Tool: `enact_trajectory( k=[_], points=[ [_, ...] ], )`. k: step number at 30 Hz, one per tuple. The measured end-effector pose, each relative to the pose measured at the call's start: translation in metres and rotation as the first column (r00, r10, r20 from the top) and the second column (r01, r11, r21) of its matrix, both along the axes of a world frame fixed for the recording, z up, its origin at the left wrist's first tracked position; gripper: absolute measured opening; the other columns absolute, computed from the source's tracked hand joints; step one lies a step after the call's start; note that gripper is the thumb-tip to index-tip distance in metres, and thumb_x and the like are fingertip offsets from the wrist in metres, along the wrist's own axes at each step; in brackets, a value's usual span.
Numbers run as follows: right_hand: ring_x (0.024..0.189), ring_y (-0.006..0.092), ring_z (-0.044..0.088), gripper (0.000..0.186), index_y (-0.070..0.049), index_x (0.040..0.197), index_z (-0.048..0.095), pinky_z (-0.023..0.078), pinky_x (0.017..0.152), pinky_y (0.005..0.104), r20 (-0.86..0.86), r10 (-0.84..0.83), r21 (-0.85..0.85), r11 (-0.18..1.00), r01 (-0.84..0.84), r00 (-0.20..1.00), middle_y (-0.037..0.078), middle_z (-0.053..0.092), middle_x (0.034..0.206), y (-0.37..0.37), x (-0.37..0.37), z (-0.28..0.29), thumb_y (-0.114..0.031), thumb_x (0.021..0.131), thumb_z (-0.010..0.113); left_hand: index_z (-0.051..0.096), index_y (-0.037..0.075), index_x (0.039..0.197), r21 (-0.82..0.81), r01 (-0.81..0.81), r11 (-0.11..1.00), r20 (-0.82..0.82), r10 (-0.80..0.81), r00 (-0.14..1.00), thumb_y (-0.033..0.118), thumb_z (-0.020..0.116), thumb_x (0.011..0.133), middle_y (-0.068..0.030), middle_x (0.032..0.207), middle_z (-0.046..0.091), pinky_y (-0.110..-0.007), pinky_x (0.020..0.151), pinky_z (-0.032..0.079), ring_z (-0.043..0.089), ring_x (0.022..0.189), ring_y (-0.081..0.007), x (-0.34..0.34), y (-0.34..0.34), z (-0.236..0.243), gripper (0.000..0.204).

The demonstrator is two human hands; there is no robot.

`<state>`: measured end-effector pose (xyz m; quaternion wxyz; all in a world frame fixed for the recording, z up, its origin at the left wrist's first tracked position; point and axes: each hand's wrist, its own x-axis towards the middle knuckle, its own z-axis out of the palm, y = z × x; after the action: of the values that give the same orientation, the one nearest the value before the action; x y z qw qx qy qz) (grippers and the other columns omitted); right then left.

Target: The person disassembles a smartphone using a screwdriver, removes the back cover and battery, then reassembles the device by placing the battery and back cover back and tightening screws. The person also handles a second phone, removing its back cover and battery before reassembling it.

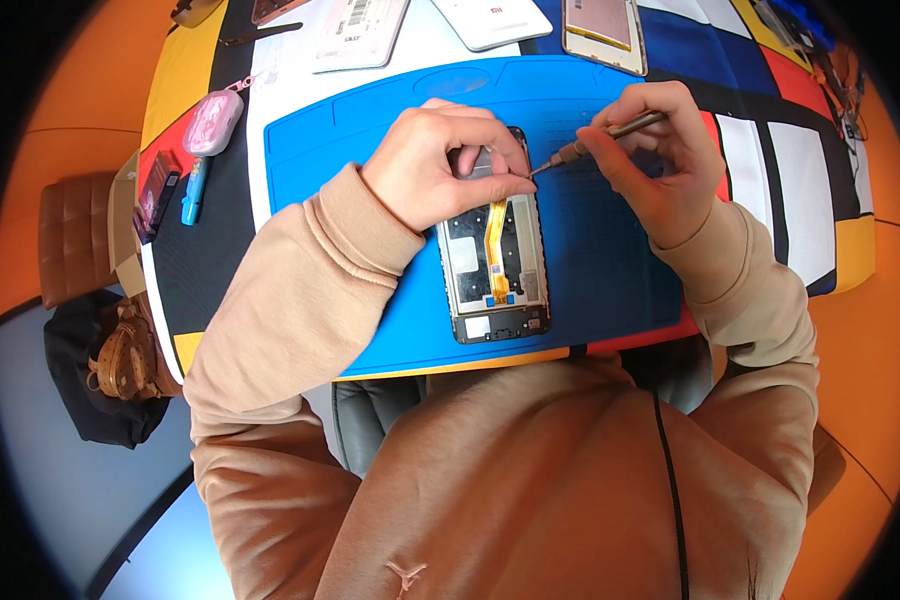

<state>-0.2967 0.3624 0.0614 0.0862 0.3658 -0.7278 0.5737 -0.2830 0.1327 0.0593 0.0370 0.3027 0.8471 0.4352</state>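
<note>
An opened, black-framed rectangular phone (471, 282) with a golden-yellow ribbon cable (494, 250) down its middle lies on a wide blue mat (610, 270), near the front edge of the worktop (288, 85), which is covered in coloured blocks. The left hand (448, 165) bends over the phone's far end, thumb and index fingertip drawn close together by its right side; whether they pinch anything, I cannot tell. The right hand (660, 165) pinches a slim metal screwdriver (567, 155) between thumb and fingers, slanting it so the tip points down at the phone's right edge, just beside the left fingertips; contact is too small to make out. Toward the worktop's far edge lie two flat white rectangular panels and an open gold-rimmed casing (602, 38). Near its left edge, a translucent pink rounded case (213, 123) sits beside a light-blue tube (195, 190).
</note>
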Motion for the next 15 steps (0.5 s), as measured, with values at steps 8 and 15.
enact_trajectory(
  k=[8, 15],
  points=[
    [0.072, 0.0062, 0.058, 0.029, -0.002, 0.1, 0.053, 0.045, 0.054, 0.0171, -0.034, 0.007, 0.008, 1.0, -0.006, 0.999, 0.004, 0.058, 0.087, -0.0001, 0.0019, -0.0004, 0.005, 0.079, 0.071, 0.07, 0.009, 0.076, 0.036, -0.005, 0.999, 0.009, 0.005, 1.0, 0.016, 0.079, 0.071, -0.0001, 0.072, 0.063, -0.024, 0.059, 0.04, 0.043, 0.057, -0.0099, 0.0007, 0.0011, -0.0002, 0.012],
    [0.065, 0.0087, 0.059, 0.032, -0.003, 0.099, 0.053, 0.047, 0.052, 0.0198, -0.137, -0.014, 0.021, 1.0, 0.017, 0.99, 0.003, 0.061, 0.083, -0.0005, 0.0075, -0.0017, 0.004, 0.076, 0.074, 0.07, 0.009, 0.075, 0.031, -0.018, 0.999, 0.008, 0.018, 1.0, 0.015, 0.079, 0.071, 0.0, 0.07, 0.062, -0.025, 0.059, 0.04, 0.042, 0.057, -0.0107, 0.0007, 0.0011, 0.0002, 0.012]
  ],
)
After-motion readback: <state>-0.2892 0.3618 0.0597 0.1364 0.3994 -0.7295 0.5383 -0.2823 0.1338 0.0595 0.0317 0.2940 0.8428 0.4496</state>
